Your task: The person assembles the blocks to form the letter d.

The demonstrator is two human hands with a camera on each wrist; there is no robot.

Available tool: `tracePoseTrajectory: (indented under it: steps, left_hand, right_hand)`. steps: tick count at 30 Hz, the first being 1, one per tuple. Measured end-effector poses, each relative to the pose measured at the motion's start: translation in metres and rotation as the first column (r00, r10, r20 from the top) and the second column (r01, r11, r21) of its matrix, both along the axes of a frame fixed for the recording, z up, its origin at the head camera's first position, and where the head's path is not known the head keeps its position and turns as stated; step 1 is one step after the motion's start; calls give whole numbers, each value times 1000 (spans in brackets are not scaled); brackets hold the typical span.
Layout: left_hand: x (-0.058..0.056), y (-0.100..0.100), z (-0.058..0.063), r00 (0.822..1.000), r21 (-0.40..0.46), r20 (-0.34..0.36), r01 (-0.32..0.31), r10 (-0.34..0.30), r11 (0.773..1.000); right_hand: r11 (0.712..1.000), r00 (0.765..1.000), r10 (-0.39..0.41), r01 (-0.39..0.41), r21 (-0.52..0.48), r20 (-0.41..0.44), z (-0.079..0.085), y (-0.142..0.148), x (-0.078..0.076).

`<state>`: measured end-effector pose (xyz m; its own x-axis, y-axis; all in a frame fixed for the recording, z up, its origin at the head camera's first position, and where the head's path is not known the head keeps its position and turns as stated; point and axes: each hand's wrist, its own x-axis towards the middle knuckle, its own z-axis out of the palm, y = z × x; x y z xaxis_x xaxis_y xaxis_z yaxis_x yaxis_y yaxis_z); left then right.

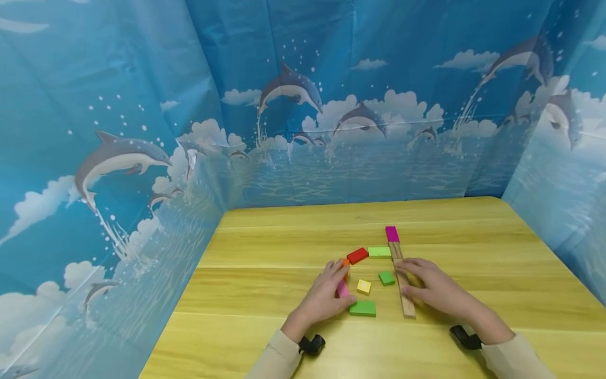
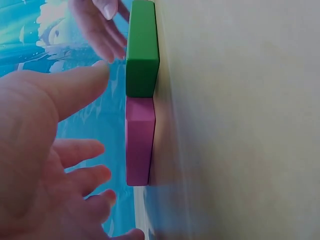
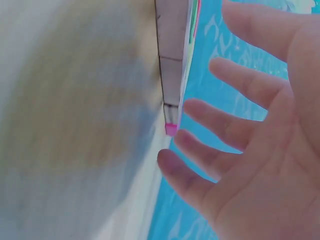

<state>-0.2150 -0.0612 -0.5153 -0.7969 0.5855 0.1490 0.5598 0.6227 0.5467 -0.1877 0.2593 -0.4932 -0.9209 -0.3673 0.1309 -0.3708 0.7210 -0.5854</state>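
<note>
My left hand (image 1: 324,295) hovers over the left side of a block arrangement, its fingers apart and holding nothing. Under it a pink block (image 1: 343,289) and an orange block (image 1: 346,262) are partly hidden. The thumb is right by a dark green block (image 1: 362,308), which meets the pink block (image 2: 139,145) end to end in the left wrist view. On the other side my right hand (image 1: 435,287) spreads over a row of plain wooden blocks (image 1: 408,307), fingertips overlapping it. A magenta block (image 1: 392,234) tops that row.
A red block (image 1: 357,256) and a light green block (image 1: 379,252) continue the arrangement along the top. Inside it lie a small yellow block (image 1: 363,286) and a small green block (image 1: 386,278). All lie on a wooden table (image 1: 265,237), with a blue dolphin-print curtain (image 1: 303,173) behind.
</note>
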Motion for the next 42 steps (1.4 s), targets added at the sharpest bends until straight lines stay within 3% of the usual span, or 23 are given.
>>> tracePoseTrajectory:
  steps: [10, 20, 30, 42]
  left_hand:
    - [8, 1, 0, 999, -60, 49, 7, -4, 998]
    - [8, 2, -1, 997, -96, 76, 13, -6, 995]
    - [10, -1, -4, 994, -108, 109, 15, -4, 994]
    - [6, -2, -4, 996, -109, 86, 28, -18, 994]
  right_hand:
    - [991, 990, 47, -29, 133, -135, 9, -28, -16]
    - [961, 984, 73, -25, 275, -163, 5, -40, -30]
    - [962, 982, 66, -16, 274, -176, 3, -46, -31]
    - [957, 979, 41, 18, 288, -199, 10, -46, -31]
